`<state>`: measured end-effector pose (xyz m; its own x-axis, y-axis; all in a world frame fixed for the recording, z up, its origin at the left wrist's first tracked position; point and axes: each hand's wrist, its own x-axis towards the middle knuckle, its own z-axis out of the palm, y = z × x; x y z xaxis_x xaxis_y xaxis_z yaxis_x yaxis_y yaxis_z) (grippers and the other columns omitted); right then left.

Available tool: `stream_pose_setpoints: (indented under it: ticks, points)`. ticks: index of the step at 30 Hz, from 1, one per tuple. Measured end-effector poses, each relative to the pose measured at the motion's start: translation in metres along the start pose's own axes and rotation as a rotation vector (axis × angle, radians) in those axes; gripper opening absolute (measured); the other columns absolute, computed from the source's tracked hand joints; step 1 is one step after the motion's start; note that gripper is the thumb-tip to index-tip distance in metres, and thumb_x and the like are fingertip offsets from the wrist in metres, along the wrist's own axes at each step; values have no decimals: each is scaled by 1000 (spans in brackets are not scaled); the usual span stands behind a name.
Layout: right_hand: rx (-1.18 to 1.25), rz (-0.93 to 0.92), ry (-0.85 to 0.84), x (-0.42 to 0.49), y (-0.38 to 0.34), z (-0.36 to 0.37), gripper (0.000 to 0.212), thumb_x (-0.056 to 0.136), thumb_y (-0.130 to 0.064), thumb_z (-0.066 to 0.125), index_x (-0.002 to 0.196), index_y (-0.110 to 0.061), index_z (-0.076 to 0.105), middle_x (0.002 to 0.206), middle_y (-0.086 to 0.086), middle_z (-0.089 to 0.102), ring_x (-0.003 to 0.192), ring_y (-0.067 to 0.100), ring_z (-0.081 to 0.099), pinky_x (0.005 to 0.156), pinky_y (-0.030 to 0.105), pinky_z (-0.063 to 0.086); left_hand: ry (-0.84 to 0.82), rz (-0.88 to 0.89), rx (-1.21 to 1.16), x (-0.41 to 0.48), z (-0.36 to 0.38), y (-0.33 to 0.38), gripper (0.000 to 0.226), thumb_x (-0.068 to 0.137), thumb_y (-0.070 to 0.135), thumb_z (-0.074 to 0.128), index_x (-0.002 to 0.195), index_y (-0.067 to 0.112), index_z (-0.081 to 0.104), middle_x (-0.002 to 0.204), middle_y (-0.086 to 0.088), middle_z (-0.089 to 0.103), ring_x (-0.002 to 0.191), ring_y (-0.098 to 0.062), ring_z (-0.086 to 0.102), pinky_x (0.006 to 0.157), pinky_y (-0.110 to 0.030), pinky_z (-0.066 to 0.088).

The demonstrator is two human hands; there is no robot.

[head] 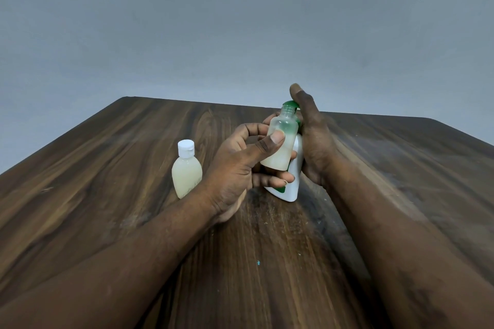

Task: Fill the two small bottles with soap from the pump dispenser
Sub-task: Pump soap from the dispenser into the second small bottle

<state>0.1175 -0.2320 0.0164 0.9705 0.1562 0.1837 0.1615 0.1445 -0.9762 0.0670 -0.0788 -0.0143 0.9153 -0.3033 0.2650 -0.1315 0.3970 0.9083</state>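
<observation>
1. Small translucent plastic bottle (280, 147), uncapped, part-filled with pale soap: gripped between the thumb and fingers of the left hand (238, 165), mouth at the green nozzle (290, 104).
2. White plastic pump dispenser (294, 184): right hand (312, 141) flat against it, fingers straight.
3. Second small bottle (186, 171), white-capped, full: upright at nine o'clock from the dispenser.
4. Dark wooden table (107, 168) beneath.

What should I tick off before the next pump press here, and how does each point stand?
1. Open bottle uncapped, neck up at the green pump nozzle: ok.
2. Nozzle tip truly over the neck opening: cannot tell, the bottle hides it.
3. Left hand grips the open bottle with thumb and fingers: ok.
4. Right hand lies against the pump head, fingers straight: ok.
5. Pump dispenser base on the table: ok.
6. Room left in the open bottle, soap only in its lower part: ok.
</observation>
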Motion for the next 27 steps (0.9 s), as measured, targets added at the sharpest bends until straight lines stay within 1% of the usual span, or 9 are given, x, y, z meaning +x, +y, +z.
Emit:
stream_pose_setpoints:
  ticks: [3,7,11,13,16,19,22,25,27]
  points:
    - [8,2,27,0,0,2,71,88,-74,58,93,-4,63,73,12,62,61,25,61,61,30,54,5,3,-2,0,0,0,56,85,40,72,127,8,53,107,-23,79,70,-31,75,59,-29,62]
    - [30,17,57,2,0,2,70,83,-70,61,102,-2,60,73,12,59,56,23,57,54,26,50,6,5,-3,1,0,-1,55,84,40,73,126,8,54,106,-24,79,70,-32,74,59,-30,62]
    - [32,29,72,1,0,1,56,96,-59,61,105,-4,58,77,13,55,50,19,55,47,22,46,-3,-9,-2,-1,0,-3,58,85,38,73,128,6,53,105,-25,78,70,-34,75,58,-29,63]
    - [27,18,82,3,2,1,61,93,-65,62,103,-5,60,77,13,58,55,20,58,54,26,50,-4,-5,0,-1,0,-3,57,85,38,72,128,7,53,105,-24,78,70,-33,75,59,-30,63]
    - [0,-13,89,6,5,1,76,80,-77,64,100,-4,65,80,12,64,67,24,64,68,34,54,2,3,2,0,-1,-2,53,85,39,72,125,10,54,106,-23,79,72,-33,75,60,-30,62]
    - [4,-14,82,7,6,0,77,79,-77,63,100,-3,65,76,10,65,64,22,64,64,32,53,5,1,-2,1,-1,-2,52,85,39,72,125,10,54,106,-23,79,72,-33,75,60,-30,63]
    - [12,-18,106,8,6,0,73,80,-72,64,103,-3,63,81,10,63,63,20,62,61,30,52,7,0,-6,1,-2,-3,53,85,39,72,126,9,54,106,-24,79,71,-33,75,60,-30,63]
    - [10,4,119,7,4,0,67,80,-66,64,104,-4,62,83,11,61,59,18,61,54,26,50,9,-10,-6,0,-1,-4,60,84,39,73,129,6,52,106,-24,78,71,-34,75,60,-30,63]
    - [24,0,95,5,4,1,67,81,-68,63,104,-5,61,79,11,60,57,18,60,53,26,50,13,-11,-9,0,0,-4,64,83,39,74,131,5,51,105,-24,79,70,-34,75,60,-31,63]
